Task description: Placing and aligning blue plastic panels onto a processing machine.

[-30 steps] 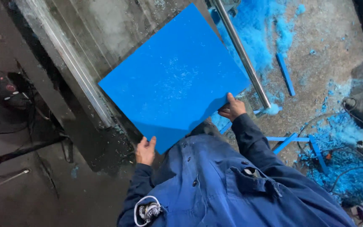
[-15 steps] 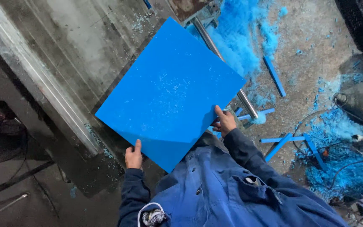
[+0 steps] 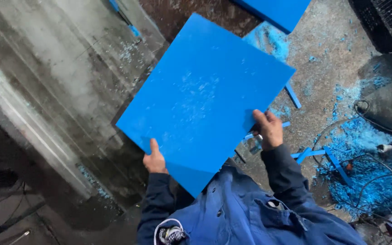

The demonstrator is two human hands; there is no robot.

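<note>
A large flat blue square board (image 3: pixel 205 100), dusted with pale shavings, is held up in front of my blue work jacket (image 3: pixel 241 218). My left hand (image 3: pixel 154 159) grips its lower left edge, thumb on top. My right hand (image 3: pixel 267 128) grips its right edge, fingers curled over the face. The board hangs tilted like a diamond, above the grey machine table and the floor.
A worn grey metal machine table (image 3: pixel 55 90) with a rail fills the left. Blue shavings and thin offcut strips (image 3: pixel 323 156) litter the concrete floor at the right, with cables (image 3: pixel 377 177). Another blue board (image 3: pixel 277 11) lies at the top. A dark crate (image 3: pixel 382 22) stands top right.
The board has moved rightward off the machine table toward the floor side, both hands still gripping it. The metal rail at the right has gone out of sight and another blue board has appeared.
</note>
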